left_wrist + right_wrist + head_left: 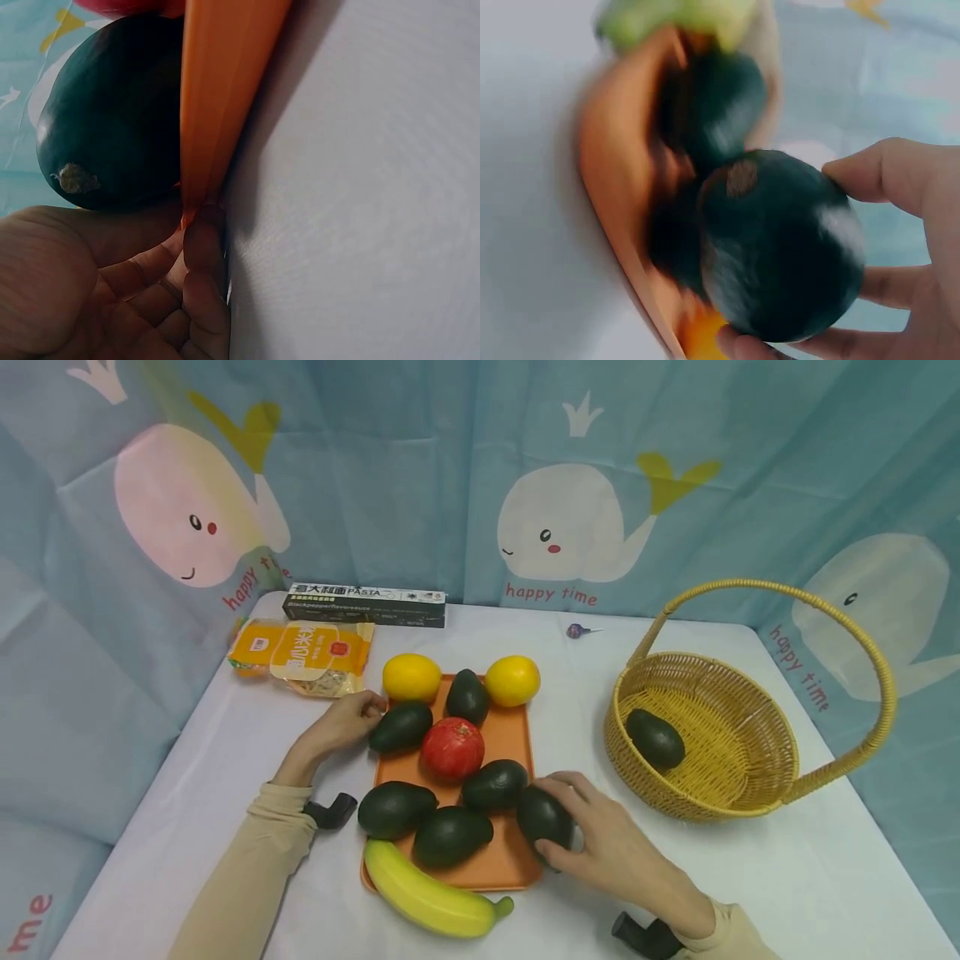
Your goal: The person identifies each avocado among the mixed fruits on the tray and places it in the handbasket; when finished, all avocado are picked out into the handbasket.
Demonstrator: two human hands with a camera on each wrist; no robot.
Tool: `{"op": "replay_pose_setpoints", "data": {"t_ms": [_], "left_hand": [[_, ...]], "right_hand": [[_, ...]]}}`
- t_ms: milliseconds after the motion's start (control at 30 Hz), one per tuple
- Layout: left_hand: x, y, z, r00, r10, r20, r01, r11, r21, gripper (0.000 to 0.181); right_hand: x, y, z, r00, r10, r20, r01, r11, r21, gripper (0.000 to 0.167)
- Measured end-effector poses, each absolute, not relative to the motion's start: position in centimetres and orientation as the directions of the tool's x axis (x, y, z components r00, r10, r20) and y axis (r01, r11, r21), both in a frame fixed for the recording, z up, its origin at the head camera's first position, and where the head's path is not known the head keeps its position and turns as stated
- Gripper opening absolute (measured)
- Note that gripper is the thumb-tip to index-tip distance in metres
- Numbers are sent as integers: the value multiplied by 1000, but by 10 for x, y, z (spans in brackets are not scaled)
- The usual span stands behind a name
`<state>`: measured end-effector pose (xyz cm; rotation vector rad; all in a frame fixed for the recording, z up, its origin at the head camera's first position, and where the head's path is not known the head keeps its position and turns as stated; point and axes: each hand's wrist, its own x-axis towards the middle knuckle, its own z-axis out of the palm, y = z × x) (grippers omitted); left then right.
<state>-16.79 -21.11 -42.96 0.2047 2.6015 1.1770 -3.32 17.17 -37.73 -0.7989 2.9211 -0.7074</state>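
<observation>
My right hand [600,839] grips a dark green avocado [543,823] by its sides, over the right edge of an orange tray [512,875]. In the right wrist view the held avocado [784,247] shows its stem scar, with thumb and fingers around it. At the tray's upper left, my left hand [341,727] pinches the rim. The left wrist view has its thumb and curled fingers at the tray edge [217,105], beside another avocado [112,112]. Several more avocados [452,837], a red pomegranate [453,749] and a banana [435,893] lie on the tray.
Two yellow lemons [512,681] sit at the tray's far corners. A wicker basket [705,810] with a tall handle stands right, one avocado [655,738] inside. Behind lie an orange food packet [300,652], a pasta box [365,606] and a lollipop [577,631].
</observation>
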Motion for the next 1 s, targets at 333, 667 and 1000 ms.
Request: {"op": "replay_pose_setpoints", "data": {"t_ms": [333,667,1000], "left_hand": [[-167,-209,-428,-951,240,-197,12,663,749,29],[-167,-210,-427,-951,231,-205,11,688,726,27],[-168,-210,-430,-951,232,-204,7,674,739,28]], "right_hand": [[-72,266,-325,-869,-257,424,-407,857,-315,75],[-94,320,-345,-988,-147,51,-154,973,-171,86],[-101,325,-362,-962,-199,-186,-145,952,-269,84]]}}
